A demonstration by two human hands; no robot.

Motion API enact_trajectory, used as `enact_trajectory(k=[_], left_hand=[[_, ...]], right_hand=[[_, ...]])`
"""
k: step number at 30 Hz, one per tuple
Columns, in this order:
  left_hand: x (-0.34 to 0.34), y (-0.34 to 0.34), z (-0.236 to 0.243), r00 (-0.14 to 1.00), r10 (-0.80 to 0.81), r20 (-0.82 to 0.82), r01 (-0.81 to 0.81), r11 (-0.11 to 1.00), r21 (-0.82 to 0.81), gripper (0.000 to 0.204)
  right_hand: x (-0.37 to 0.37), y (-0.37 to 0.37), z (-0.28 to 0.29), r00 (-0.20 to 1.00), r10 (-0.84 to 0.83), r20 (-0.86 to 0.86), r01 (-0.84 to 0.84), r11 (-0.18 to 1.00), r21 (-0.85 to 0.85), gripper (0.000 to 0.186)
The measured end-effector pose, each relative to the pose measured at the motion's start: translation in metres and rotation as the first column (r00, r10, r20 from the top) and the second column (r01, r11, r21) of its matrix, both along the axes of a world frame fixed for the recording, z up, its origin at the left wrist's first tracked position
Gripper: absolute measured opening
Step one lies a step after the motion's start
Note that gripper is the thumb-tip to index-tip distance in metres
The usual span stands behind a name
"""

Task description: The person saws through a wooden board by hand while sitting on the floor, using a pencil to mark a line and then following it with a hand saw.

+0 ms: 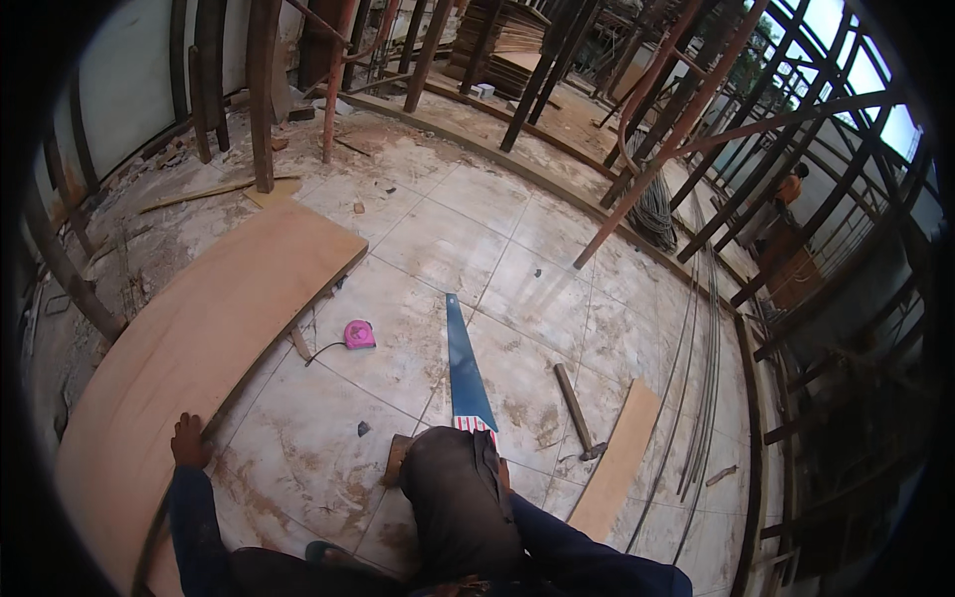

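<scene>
My left hand [189, 440] lies on the long plywood board [214, 333] at the left, near its inner edge, fingers apart. My right hand [503, 476] is mostly hidden behind my bent knee [448, 488], beside the handle end of a blue-bladed handsaw [466, 363]; I cannot tell what it holds. A pink tape measure [358, 334] sits on the tiles between board and saw. Right of the saw lie a wooden-handled hammer [573, 408] and a narrower pale plank [617, 448]. A small wooden block [397, 458] shows beside my knee.
The dusty tiled floor [517, 279] is edged by timber and red metal posts [330, 129]. Long steel rods [696, 408] run along the right, near a coiled cable bundle [652, 214]. Plywood sheets [477, 55] are stacked at the back. Another person [786, 194] stands at the far right.
</scene>
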State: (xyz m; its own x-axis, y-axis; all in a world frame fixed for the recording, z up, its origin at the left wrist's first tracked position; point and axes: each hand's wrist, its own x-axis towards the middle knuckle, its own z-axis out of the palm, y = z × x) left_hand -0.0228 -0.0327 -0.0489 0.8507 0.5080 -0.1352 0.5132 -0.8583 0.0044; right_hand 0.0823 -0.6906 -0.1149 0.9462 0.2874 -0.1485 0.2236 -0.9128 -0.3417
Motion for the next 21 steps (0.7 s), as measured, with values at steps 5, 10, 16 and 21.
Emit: enact_trajectory(k=[5,10,16,21], left_hand=[[-0.019,-0.014,0.002,0.988,-0.057,0.145,0.029,0.982,0.186,0.058],[-0.017,-0.028,0.0,0.971,-0.14,0.195,0.143,0.99,-0.003,0.041],[-0.032,-0.093,-0.039,0.625,0.767,-0.141,-0.168,-0.044,-0.985,0.057],[-0.005,-0.103,-0.073,0.181,0.937,-0.299,0.406,-0.349,-0.845,0.129]], right_hand=[[-0.001,0.005,-0.003,0.998,-0.036,-0.058,0.032,0.998,-0.056,0.047],[-0.006,-0.01,-0.005,0.994,-0.083,-0.069,0.077,0.993,-0.092,0.047],[-0.003,-0.019,0.011,0.994,-0.104,-0.044,0.097,0.985,-0.143,0.048],[-0.024,-0.049,0.025,0.98,-0.195,-0.047,0.187,0.971,-0.149,0.048]])
